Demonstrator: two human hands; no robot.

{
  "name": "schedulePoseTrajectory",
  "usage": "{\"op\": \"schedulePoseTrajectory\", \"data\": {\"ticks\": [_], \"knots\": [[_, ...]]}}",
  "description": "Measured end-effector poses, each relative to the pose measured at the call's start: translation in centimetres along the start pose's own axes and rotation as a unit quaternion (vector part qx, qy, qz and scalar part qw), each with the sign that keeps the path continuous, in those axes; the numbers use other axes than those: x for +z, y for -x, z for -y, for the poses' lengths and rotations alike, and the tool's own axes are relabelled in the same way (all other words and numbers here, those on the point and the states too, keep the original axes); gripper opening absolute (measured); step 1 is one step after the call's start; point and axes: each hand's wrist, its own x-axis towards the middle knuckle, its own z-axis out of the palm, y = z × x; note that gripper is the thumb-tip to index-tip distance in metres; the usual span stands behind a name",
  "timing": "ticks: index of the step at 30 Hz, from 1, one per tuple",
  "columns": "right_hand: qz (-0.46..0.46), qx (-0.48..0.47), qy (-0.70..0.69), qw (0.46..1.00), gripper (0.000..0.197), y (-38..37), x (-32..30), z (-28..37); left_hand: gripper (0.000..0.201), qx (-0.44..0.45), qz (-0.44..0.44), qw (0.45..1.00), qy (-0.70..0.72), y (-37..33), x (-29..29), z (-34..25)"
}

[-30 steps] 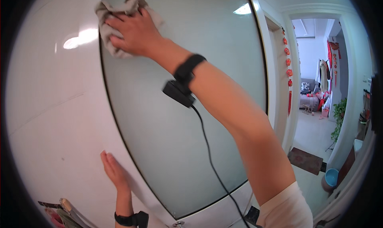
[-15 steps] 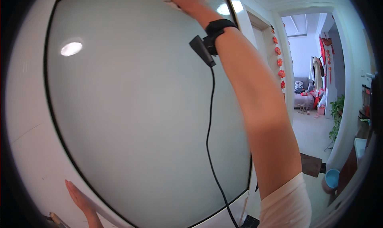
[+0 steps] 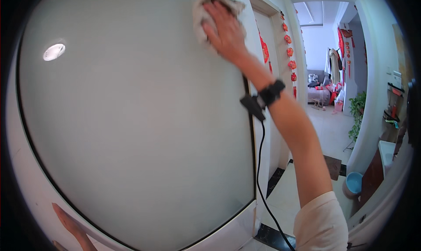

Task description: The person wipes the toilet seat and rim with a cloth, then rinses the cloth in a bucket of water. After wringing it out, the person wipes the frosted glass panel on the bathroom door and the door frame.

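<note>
A large frosted glass panel with a thin black edge, set in a white door frame, fills most of the view. My right hand presses a crumpled grey cloth against the panel's upper right corner. A black band with a small device and a dangling black cable is on my right wrist. My left hand lies flat, fingers together and extended, on the white frame at the lower left, holding nothing.
To the right a hallway opens with a pale tiled floor, red hanging decorations, a dark doormat, a blue bucket, a potted plant and a sofa with clothes far back.
My right hand with the cloth has moved from the panel's upper left, up over the top edge, then down to the upper right corner. The view shifted left; my left hand stays on the frame.
</note>
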Motion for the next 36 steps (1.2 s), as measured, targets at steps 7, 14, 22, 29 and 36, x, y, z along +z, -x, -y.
{"op": "schedulePoseTrajectory", "data": {"ticks": [7,14,22,29,36], "knots": [[0.177,0.171,-0.019,0.969,0.058,23.7,-8.5,11.0,0.057,0.011,0.015,1.0,0.008,-0.2,0.4,-0.8],[0.29,0.352,-0.041,0.889,0.059,47.0,-18.5,26.3,0.057,0.021,0.023,0.999,-0.019,-0.4,0.0,-0.5],[0.231,0.337,-0.048,0.911,0.062,41.2,-16.5,23.9,0.061,0.042,0.043,0.997,-0.047,-0.7,-0.5,1.0],[0.14,0.15,0.053,0.977,0.06,14.7,-5.1,8.1,0.06,0.003,0.036,0.999,0.014,-0.1,0.4,0.2],[-0.035,0.096,0.05,0.994,0.054,-4.9,2.9,6.1,0.058,0.011,0.027,0.999,-0.043,0.3,0.7,-0.4]]}}
